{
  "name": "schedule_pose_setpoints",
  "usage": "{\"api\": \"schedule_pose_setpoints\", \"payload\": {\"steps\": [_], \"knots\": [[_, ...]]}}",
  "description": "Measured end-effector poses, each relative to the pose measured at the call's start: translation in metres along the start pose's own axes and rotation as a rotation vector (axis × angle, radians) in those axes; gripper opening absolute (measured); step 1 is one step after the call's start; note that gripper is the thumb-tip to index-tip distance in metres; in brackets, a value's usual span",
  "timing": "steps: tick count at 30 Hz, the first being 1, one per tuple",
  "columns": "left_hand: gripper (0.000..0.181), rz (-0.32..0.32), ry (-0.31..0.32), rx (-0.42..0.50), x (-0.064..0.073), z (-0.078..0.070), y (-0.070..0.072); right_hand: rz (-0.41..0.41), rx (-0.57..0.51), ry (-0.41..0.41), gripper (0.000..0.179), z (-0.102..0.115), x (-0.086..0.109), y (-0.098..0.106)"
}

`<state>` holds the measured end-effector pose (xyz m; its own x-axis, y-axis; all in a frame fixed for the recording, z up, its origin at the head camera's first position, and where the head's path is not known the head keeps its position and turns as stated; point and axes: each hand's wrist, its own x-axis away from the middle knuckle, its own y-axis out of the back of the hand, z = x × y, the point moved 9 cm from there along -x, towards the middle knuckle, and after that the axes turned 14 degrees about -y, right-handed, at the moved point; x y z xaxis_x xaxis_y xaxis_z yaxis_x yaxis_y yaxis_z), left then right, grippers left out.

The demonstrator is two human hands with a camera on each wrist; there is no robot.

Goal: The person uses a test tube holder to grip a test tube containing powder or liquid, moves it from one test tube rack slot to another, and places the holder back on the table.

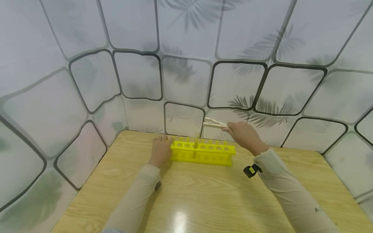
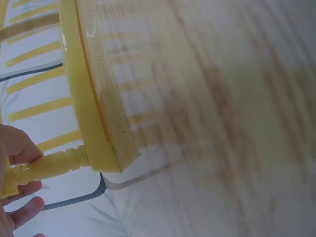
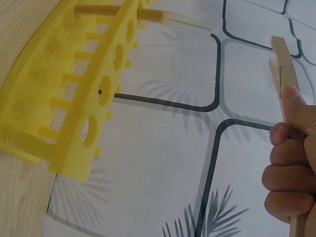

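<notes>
I see the left hand (image 1: 161, 151) clamped on the end post of the yellow plastic rack (image 1: 215, 151), partly cut off in its wrist view. On the right sleeve (image 1: 294, 191) I can read only "A". The right hand (image 1: 244, 134) is clamped round a slim wooden holder (image 1: 217, 126), prongs apart. 1 clear tube (image 1: 196, 144) stands in the rack, on the wood-grained table (image 1: 201, 184); its contents are unclear.

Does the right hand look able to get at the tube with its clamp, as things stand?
Yes, probably: the tube sticks up above the rack, and nothing seems to stand between it and the clamp in the right hand. The left hand grips the rack's end, apart from the tube.
</notes>
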<state>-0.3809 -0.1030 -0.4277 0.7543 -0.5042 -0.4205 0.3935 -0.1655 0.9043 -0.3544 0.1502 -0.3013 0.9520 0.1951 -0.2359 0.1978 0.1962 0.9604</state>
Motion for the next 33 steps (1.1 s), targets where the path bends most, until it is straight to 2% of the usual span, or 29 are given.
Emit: {"api": "schedule_pose_setpoints", "payload": {"steps": [9, 19, 26, 33], "knots": [[0.043, 0.039, 0.027, 0.005, 0.000, 0.003, -0.003, 0.039, -0.011, 0.009, 0.032, 0.007, -0.006, -0.006], [0.043, 0.015, 0.023, 0.007, 0.000, 0.002, -0.001, 0.063, -0.025, 0.016, 0.032, 0.009, -0.011, -0.011], [0.043, 0.006, 0.020, 0.010, -0.001, 0.001, 0.000, 0.115, -0.041, 0.019, 0.033, 0.013, -0.013, -0.020], [0.043, 0.009, 0.021, 0.008, 0.000, 0.001, -0.002, 0.126, -0.040, 0.041, 0.030, 0.017, -0.013, -0.028]]}}
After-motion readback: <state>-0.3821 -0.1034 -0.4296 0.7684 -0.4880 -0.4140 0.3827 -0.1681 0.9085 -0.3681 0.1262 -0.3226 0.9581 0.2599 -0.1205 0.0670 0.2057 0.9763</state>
